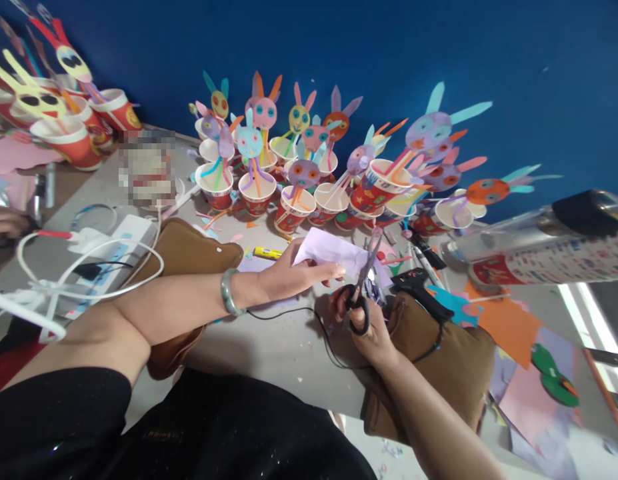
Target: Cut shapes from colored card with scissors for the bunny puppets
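Note:
My left hand (293, 272), a bracelet round its wrist, pinches a sheet of lilac paper (326, 247) by its near left part. A pair of black-handled scissors (359, 300) sits in my right hand (371, 333), with fingers through the loops. Its blades point up and away at the paper's right end; whether they are cutting is unclear. Below my left hand more lilac paper lies flat on the table. A yellow marker (267, 253) rests just beyond my left wrist, and a black glue gun (421, 290) is right of the scissors.
Several paper cups (259, 187) with paper rabbit faces stand along the blue wall. Brown cushions (443, 347) flank my arms. White cables and a power strip (119, 253) lie left. At right are a clear bottle (509, 237), orange paper (513, 327) and scraps. Another person's hand (6, 223) shows far left.

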Demonstrator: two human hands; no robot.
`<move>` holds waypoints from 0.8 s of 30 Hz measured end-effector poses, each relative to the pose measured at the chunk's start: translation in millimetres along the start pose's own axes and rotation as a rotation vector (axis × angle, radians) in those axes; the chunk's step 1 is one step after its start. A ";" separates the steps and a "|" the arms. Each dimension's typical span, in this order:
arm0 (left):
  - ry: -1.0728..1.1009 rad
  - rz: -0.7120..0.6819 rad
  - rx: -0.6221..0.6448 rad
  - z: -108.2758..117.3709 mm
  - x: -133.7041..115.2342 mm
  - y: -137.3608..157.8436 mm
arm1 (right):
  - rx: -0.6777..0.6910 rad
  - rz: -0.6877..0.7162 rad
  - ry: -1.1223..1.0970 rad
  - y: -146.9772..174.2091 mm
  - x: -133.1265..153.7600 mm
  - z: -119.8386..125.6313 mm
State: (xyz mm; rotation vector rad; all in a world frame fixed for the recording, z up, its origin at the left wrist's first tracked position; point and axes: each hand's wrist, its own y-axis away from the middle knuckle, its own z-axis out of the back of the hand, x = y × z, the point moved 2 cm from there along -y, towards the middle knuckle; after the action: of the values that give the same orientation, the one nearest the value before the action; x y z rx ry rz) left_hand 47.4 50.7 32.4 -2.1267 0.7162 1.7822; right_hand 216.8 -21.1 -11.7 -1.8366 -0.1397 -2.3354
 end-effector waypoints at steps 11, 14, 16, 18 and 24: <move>-0.055 0.009 -0.013 0.1 -7.2 0.3 | 0.042 0.006 -0.058 -0.7 2.8 -1.0; -0.053 -0.003 0.006 -0.5 -6.2 0.7 | 0.050 0.010 -0.046 -1.5 7.1 -0.6; -0.032 -0.001 0.025 -0.8 -3.2 0.7 | 0.050 0.014 -0.040 -2.0 8.9 -0.1; -0.020 0.003 0.036 -0.6 0.7 0.5 | 0.046 0.030 -0.036 -2.5 9.9 0.4; 0.004 0.012 0.042 -0.6 3.0 -0.1 | 0.042 0.051 -0.049 -2.8 8.7 0.2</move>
State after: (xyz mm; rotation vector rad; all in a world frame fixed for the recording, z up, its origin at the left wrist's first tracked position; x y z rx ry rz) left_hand 48.3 49.8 29.7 -2.1036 0.7625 1.7540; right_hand 214.4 -18.9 -3.1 -1.8566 -0.1446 -2.2370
